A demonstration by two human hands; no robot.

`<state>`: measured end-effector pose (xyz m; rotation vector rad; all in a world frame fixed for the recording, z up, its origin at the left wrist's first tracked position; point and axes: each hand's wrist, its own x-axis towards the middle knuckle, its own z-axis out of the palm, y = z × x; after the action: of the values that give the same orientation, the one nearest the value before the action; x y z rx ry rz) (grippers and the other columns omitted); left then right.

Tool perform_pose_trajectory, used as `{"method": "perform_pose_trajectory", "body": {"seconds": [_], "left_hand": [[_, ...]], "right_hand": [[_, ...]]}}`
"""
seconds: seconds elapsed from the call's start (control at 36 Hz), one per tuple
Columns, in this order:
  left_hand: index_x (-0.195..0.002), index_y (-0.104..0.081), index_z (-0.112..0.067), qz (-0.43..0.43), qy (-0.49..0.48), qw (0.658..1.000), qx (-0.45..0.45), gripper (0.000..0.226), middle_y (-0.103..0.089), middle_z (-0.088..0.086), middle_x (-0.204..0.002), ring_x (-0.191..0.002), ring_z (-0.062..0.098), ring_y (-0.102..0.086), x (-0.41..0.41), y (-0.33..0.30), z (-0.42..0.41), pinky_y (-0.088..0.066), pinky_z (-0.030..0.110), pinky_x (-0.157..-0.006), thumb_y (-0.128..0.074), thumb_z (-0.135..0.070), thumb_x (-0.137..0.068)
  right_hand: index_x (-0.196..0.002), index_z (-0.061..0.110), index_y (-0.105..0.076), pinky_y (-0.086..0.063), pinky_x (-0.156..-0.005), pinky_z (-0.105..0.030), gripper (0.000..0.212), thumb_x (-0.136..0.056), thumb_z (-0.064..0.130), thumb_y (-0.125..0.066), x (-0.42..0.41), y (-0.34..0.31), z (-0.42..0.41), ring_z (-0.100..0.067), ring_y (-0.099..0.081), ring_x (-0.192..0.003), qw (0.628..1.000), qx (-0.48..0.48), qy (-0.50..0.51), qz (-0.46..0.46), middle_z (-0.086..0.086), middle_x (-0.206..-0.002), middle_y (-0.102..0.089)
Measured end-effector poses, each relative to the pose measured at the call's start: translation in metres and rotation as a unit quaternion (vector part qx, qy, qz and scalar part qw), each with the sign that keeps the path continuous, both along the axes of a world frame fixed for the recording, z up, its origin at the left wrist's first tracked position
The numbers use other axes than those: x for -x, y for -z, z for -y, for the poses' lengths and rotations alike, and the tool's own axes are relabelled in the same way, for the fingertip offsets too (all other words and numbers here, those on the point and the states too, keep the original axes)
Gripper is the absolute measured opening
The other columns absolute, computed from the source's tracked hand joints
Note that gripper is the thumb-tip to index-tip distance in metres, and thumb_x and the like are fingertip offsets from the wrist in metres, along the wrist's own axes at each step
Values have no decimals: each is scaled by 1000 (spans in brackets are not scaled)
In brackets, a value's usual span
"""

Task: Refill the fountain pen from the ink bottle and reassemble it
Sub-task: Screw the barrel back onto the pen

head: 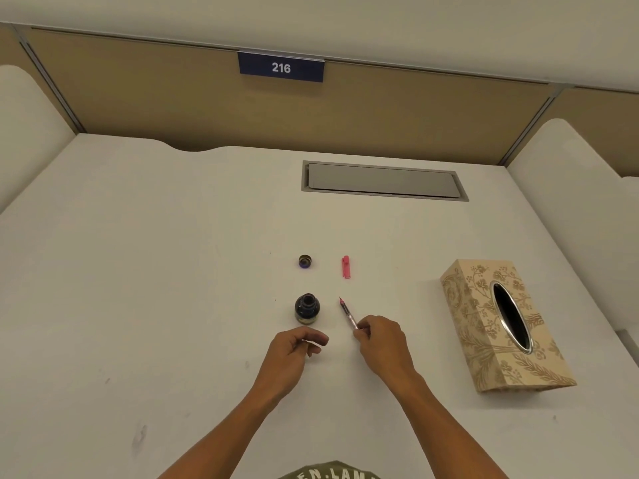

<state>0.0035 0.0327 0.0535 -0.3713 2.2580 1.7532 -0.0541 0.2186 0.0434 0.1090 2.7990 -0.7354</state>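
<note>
The right hand [382, 342] pinches the rear end of the uncapped fountain pen [347, 312], nib pointing away. Just left of it the open ink bottle [307, 308] stands upright, with the left hand [294, 350] near it — fingers loosely curled, holding nothing. Farther back lie the bottle cap [305, 261] and the pink pen cap [345, 267], apart. A tissue box [484, 323] sits well to the right on the white desk [155, 271] — broad bare surface to the left.
</note>
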Motion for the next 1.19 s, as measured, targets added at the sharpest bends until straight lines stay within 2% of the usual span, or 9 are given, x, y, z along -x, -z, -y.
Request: {"method": "perform_pose_trajectory", "body": {"seconds": [0.56, 0.78, 1.06, 1.19], "left_hand": [[-88, -74, -26, -12, 7, 1000, -6, 54, -74, -11, -97, -89, 10, -67, 2, 5, 2, -51, 18, -79, -35, 10, -95], [-88, -74, -26, -13, -1, 1000, -7, 54, -74, -13, -96, -89, 11, -67, 4, 6, 5, -52, 23, -83, -35, 11, -94], [-90, -74, -26, -17, 3, 1000, -6, 53, -74, -13, -97, -89, 9, -67, 5, 5, 4, -52, 20, -81, -35, 10, -96], [-83, -75, -26, -28, -1, 1000, -14, 55, -75, -10, -94, -87, 8, -67, 6, 3, 3, -49, 15, -76, -37, 12, -93]], "right_hand": [[-103, 15, -72, -55, -76, -32, 21, -93, 28, -58, 1, 1, 1, -17, -66, -84, 1000, -14, -2, -13, 1, -99, -71], [-102, 15, -73, -52, -71, -26, 23, -92, 31, -61, 2, 0, 1, -14, -66, -80, 1000, -8, 3, -11, 2, -93, -71], [-102, 14, -73, -52, -72, -25, 24, -92, 33, -62, 2, 1, 1, -14, -65, -79, 1000, 1, 8, -14, 1, -93, -71], [-100, 14, -72, -54, -73, -27, 23, -92, 32, -62, -1, 1, 0, -14, -65, -79, 999, 11, 20, -23, 1, -92, -71]]}}
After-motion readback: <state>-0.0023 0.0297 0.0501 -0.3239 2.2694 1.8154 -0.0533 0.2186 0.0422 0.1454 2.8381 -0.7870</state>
